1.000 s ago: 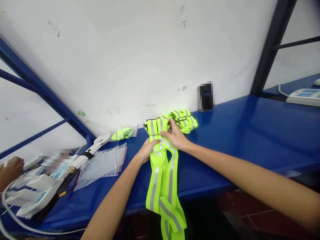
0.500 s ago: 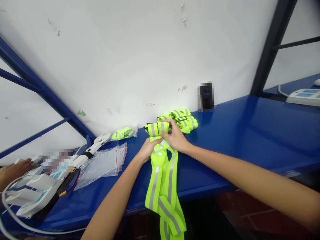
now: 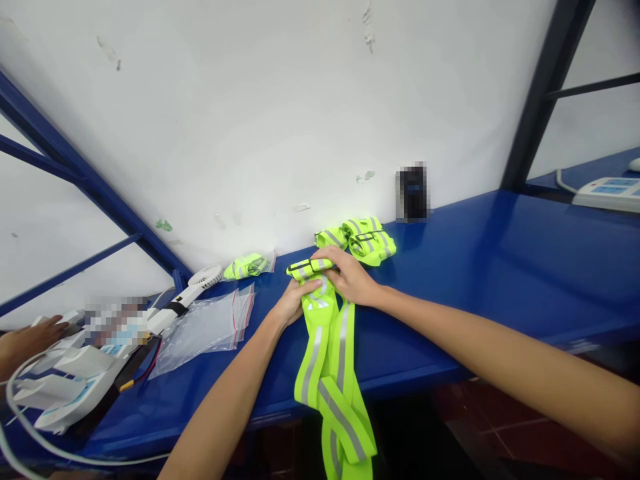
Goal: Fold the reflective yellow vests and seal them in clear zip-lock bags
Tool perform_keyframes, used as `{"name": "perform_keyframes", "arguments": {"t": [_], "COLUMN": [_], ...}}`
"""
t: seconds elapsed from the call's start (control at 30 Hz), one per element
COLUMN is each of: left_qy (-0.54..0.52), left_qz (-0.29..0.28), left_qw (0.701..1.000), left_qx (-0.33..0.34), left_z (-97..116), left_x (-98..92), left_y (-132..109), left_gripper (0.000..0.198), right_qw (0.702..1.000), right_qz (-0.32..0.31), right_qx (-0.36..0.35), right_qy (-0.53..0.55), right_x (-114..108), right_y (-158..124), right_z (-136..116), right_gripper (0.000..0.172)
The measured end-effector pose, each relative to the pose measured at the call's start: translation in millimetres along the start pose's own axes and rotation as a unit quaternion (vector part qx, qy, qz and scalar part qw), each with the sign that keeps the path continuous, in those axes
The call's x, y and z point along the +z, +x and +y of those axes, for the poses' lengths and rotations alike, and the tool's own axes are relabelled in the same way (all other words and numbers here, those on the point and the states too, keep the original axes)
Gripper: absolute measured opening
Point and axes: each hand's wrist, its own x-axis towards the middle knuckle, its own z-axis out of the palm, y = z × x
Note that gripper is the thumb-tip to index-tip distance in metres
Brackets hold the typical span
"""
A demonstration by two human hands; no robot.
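A neon yellow reflective strap harness [image 3: 336, 373] with silver stripes hangs over the front edge of the blue table, its upper end partly rolled up. My right hand [image 3: 350, 275] grips the right side of the rolled end, fingers over the top. On the left side, just below the roll, my left hand [image 3: 295, 300] pinches the straps with its thumb on top. Behind my right hand lie several more rolled reflective straps [image 3: 373, 241] against the wall. One bundle in a clear bag [image 3: 247, 265] rests farther left.
Clear zip bags [image 3: 205, 330] lie left of my hands. Beyond them are a white handheld fan [image 3: 205, 277], white devices with cables [image 3: 75, 380] and another person's hand [image 3: 33, 340]. A dark blurred box [image 3: 414, 193] stands by the wall on the blue table [image 3: 490, 267].
The rolled end has turned over and dropped slightly toward the table. My right fingers have shifted left over its top, and the hanging straps have swung a little right.
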Motion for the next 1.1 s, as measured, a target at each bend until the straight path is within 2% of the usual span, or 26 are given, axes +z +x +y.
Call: {"name": "perform_keyframes", "arguments": {"t": [0.23,0.37,0.53,0.73,0.83,0.97,1.1], "left_qy": [-0.052,-0.052,-0.078,-0.121,-0.140,-0.151,-0.177], "left_qz": [-0.033,-0.017,-0.014,-0.063,-0.072,-0.046,-0.003], "left_qw": [0.997,0.998,0.997,0.991,0.987,0.987,0.984], "left_qx": [0.045,0.042,0.015,0.014,-0.002,-0.017,-0.009], "left_z": [-3.1,-0.4,1.6,-1.6,-1.0,3.5,7.6], "left_x": [0.6,1.6,-2.1,-7.2,-9.3,-8.8,-3.3], "left_y": [1.4,-0.1,-0.7,2.1,2.3,1.0,1.0], "left_gripper": [0.081,0.077,0.068,0.074,0.064,0.041,0.038], "right_qw": [0.999,1.000,0.999,0.997,0.995,0.990,0.985], "right_qz": [-0.025,-0.024,-0.034,-0.062,-0.078,-0.109,-0.140], "right_qx": [-0.023,-0.013,-0.004,-0.024,-0.028,-0.037,-0.037], "right_qy": [-0.009,-0.002,-0.006,-0.044,-0.058,-0.081,-0.099], "right_x": [-1.6,-2.3,-6.9,-9.9,-10.5,-12.2,-13.4], "right_y": [2.2,2.5,2.9,1.4,0.1,-1.4,-2.3], "right_z": [-5.0,-9.8,-14.0,-7.9,-7.5,-10.4,-10.4], "right_gripper": [0.051,0.051,0.041,0.036,0.035,0.035,0.043]}}
